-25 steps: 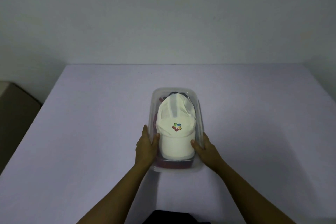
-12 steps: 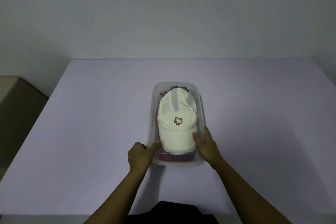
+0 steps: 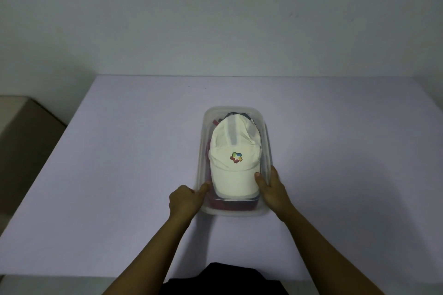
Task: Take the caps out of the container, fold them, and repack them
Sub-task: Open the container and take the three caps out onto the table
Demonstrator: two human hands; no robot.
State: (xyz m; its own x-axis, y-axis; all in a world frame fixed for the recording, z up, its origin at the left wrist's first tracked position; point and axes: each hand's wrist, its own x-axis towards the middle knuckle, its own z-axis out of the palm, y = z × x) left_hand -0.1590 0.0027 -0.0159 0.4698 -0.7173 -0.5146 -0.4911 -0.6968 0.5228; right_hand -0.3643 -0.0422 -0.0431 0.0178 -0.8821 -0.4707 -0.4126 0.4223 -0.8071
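Clear plastic container (image 3: 202, 151) is sitting lengthwise on the lilac table (image 3: 119, 175), near end toward the person, likely so both hands are reaching it evenly. White cap (image 3: 233, 146) is lying on top inside, brim toward the person, logo (image 3: 236, 157) facing up. A red cap (image 3: 230, 205) is showing underneath and something dark (image 3: 236, 114) at the far end, so nothing is unpacked yet.

Left hand (image 3: 185, 202) is resting outside the left wall, fingers curled and holding nothing, thumb reaching over the rim toward the brim. Right hand (image 3: 273, 190) is straddling the right wall, thumb inside against the brim edge, fingers outside. I judge it is bracing the box for lifting the cap out.
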